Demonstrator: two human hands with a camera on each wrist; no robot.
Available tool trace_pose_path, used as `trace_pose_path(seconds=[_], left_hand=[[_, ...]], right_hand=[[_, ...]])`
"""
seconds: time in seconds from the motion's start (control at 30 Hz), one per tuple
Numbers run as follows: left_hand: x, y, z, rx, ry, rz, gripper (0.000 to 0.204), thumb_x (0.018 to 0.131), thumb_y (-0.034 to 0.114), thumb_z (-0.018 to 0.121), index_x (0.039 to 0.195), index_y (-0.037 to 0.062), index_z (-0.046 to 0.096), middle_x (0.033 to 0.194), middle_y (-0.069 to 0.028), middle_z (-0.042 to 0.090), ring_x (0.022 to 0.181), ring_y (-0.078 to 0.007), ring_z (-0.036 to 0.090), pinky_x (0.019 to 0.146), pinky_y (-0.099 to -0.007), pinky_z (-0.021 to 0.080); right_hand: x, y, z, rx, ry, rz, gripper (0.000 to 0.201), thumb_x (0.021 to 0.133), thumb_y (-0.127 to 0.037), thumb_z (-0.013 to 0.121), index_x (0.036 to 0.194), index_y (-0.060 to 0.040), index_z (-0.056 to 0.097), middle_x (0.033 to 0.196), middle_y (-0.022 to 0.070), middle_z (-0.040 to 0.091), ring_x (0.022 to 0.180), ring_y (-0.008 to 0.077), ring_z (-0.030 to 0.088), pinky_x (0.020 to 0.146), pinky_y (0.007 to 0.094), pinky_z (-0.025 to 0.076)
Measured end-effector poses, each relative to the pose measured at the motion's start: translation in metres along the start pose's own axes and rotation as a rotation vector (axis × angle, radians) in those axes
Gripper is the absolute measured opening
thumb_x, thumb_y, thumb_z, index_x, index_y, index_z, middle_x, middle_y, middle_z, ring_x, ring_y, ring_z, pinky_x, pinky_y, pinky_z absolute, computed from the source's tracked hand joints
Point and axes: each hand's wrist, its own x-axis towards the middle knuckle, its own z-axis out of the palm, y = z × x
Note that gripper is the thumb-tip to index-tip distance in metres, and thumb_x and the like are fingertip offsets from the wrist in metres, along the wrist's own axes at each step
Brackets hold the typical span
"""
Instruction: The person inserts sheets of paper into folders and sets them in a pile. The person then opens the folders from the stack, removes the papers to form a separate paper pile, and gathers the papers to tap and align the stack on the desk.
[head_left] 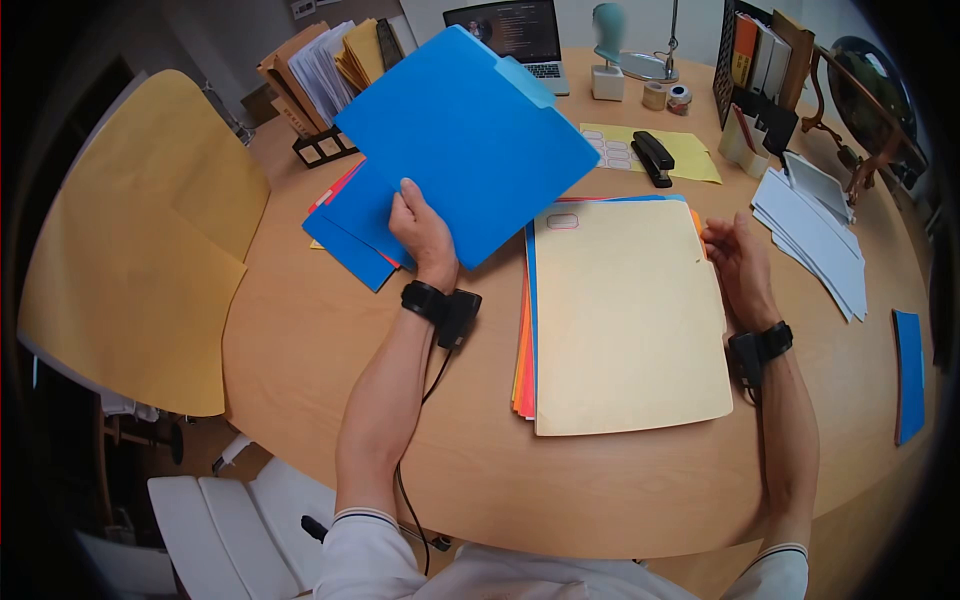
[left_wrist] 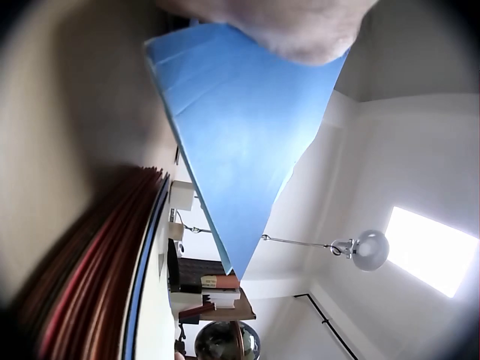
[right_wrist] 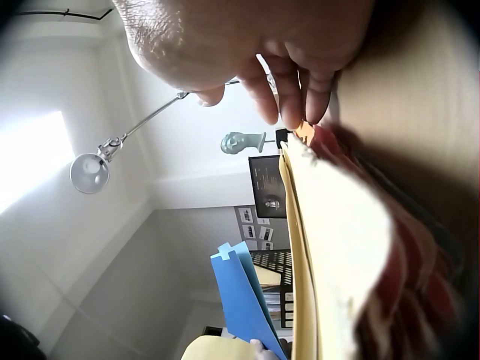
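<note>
My left hand (head_left: pixel 424 228) grips a blue file folder (head_left: pixel 470 140) by its lower edge, thumb on the near face, fingers hidden behind it. The folder is raised and tilted above the table, its light-blue tab at the upper right. In the left wrist view the blue folder (left_wrist: pixel 232 127) hangs from the hand. My right hand (head_left: pixel 742 262) rests beside a stack of folders, fingertips at its right edge by an orange tab (right_wrist: pixel 304 132). A cream folder (head_left: pixel 630 320) with a small label tops the stack; blue, orange and red edges show beneath.
Under the raised folder lie more blue and red folders (head_left: pixel 350 235). A black stapler (head_left: pixel 653 158) sits on a yellow sheet, with white envelopes (head_left: pixel 815 240) to the right. A large yellow folder (head_left: pixel 140 250) stands at the left; a laptop (head_left: pixel 515 35) is at the back.
</note>
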Motion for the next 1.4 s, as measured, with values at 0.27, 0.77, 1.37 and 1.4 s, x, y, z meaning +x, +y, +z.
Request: trace_pose_path(seconds=[0.27, 0.77, 1.37, 1.4], left_hand=[[0.038, -0.018, -0.034, 0.151, 0.168, -0.047, 0.049, 0.107, 0.031, 0.053, 0.069, 0.0030, 0.044, 0.062, 0.0018, 0.042, 0.060, -0.0098, 0.036, 0.053, -0.0342, 0.033], [0.096, -0.065, -0.112, 0.690, 0.203, -0.142, 0.035, 0.093, 0.019, 0.072, 0.117, -0.0054, 0.066, 0.099, -0.0158, 0.073, 0.088, -0.0258, 0.070, 0.080, -0.0392, 0.055], [0.040, -0.011, -0.046, 1.257, -0.810, 0.011, 0.093, 0.077, 0.072, 0.071, 0.150, 0.0175, 0.051, 0.159, -0.0237, 0.035, 0.150, -0.0482, 0.019, 0.117, -0.0644, 0.018], [0.043, -0.018, -0.051, 1.209, -0.809, 0.046, 0.086, 0.082, 0.067, 0.069, 0.149, 0.0163, 0.051, 0.157, -0.0240, 0.038, 0.148, -0.0486, 0.022, 0.117, -0.0635, 0.019]], right_hand=[[-0.001, 0.000, 0.003, -0.042, 0.018, -0.016, 0.051, 0.108, -0.040, 0.048, 0.114, 0.0078, 0.063, 0.099, 0.0123, 0.067, 0.093, 0.0178, 0.063, 0.087, 0.0303, 0.052], [-0.002, 0.004, 0.006, -0.106, -0.022, -0.037, 0.033, 0.104, -0.024, 0.059, 0.113, 0.0073, 0.066, 0.097, 0.0073, 0.065, 0.085, 0.0105, 0.060, 0.080, 0.0239, 0.051], [-0.002, 0.006, 0.008, -0.214, -0.006, -0.056, 0.027, 0.102, -0.022, 0.063, 0.105, 0.0038, 0.070, 0.088, -0.0011, 0.065, 0.080, 0.0045, 0.054, 0.074, 0.0210, 0.046], [-0.002, 0.006, 0.008, -0.196, -0.010, -0.044, 0.027, 0.101, -0.022, 0.064, 0.104, 0.0041, 0.070, 0.088, -0.0013, 0.065, 0.080, 0.0047, 0.054, 0.074, 0.0213, 0.045]])
